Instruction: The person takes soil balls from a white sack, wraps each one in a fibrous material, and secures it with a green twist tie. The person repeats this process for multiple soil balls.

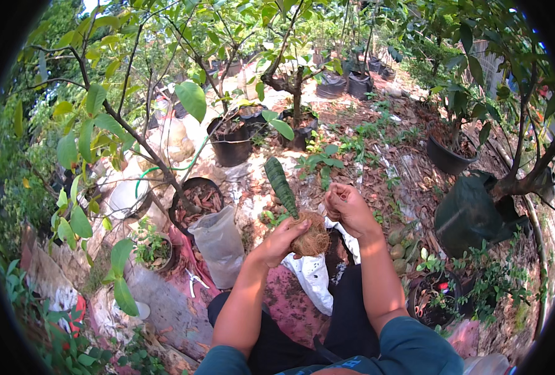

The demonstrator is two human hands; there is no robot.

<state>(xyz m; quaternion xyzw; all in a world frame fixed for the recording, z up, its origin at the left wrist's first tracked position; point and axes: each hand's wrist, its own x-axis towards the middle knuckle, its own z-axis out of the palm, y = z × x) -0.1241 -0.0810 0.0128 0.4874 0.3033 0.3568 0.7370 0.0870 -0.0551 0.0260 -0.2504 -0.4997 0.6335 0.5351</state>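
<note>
My left hand (282, 241) is closed around a ball of brown coconut fibre (315, 236). From the ball's top a thick, banded green leaf (281, 185), like that of a snake plant, stands tilted up to the left. My right hand (347, 206) is raised just right of the ball, its fingers curled and pinched together; whether a thin strand lies between them cannot be told. Below both hands a white sack (312, 276) lies open between my legs, with dark soil (338, 251) in it.
A translucent plastic bag (219, 246) stands to the left, beside white-handled pruning shears (194, 282) on the ground. A black pot (197, 201) with a small tree is behind it. Right are green coconut-like fruits (397, 251), a dark green grow bag (467, 215) and a potted plant (436, 300).
</note>
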